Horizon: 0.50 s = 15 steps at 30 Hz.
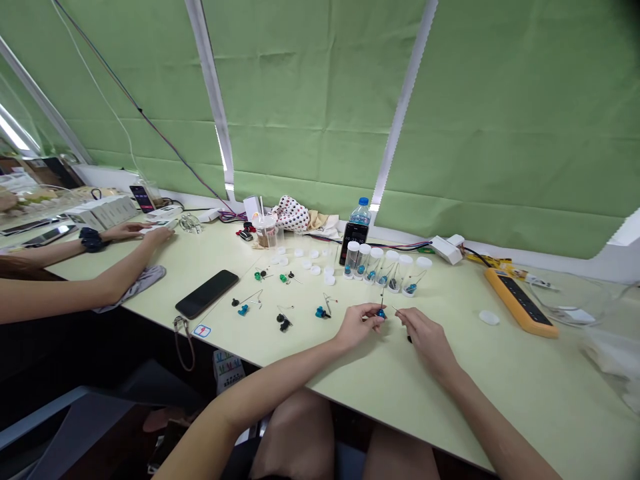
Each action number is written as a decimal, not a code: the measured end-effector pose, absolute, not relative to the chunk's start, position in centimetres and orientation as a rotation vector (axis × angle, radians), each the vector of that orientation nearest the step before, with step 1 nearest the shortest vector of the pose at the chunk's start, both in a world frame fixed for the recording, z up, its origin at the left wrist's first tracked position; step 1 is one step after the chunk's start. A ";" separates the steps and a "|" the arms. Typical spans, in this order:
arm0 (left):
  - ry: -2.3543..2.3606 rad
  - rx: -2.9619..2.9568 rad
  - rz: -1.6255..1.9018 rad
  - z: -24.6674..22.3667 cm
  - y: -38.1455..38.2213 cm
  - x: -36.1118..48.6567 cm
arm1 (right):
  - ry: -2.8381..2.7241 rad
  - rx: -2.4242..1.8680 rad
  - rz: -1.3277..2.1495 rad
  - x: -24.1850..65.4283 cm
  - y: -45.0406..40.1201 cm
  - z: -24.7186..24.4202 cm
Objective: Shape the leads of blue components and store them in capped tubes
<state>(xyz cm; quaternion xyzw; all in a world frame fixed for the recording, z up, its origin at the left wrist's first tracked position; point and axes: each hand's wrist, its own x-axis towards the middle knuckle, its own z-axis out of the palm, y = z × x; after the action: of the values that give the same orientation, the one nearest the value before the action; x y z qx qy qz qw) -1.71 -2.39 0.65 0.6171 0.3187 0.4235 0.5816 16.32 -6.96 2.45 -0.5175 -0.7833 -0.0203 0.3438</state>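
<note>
My left hand pinches a small blue part with a thin dark rod standing up from it. Close beside it on the right, my right hand has thumb and fingertips closed on a thin metal pin, whose tip points toward the blue part. Under the right hand, a small black piece partly shows on the table. Just left of my left hand lies a set of blue parts with thin wires. Behind both hands stand several clear tubes with white caps, holding similar blue and dark parts.
Small black parts, green parts and loose white caps lie to the left. A phone leans against a bottle. Another phone lies flat. An orange power strip sits right. A co-worker's arms reach in left.
</note>
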 end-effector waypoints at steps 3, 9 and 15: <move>0.752 1.480 0.989 0.8 -2.4 -1.8 | -2.058 -1.328 -0.065 16.8 -6.8 2.3; 0.733 1.505 1.005 0.8 -2.5 -1.9 | -2.110 -1.284 -0.107 16.5 -7.0 2.2; 0.668 1.507 1.036 0.5 -2.5 -1.7 | -2.173 -1.241 -0.130 16.5 -7.4 2.2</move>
<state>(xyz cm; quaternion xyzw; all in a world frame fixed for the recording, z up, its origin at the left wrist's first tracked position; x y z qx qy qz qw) -1.69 -2.47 0.49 0.6401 0.2836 0.4401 0.5622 16.53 -7.36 2.20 -0.4704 -0.8238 -0.0493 0.3125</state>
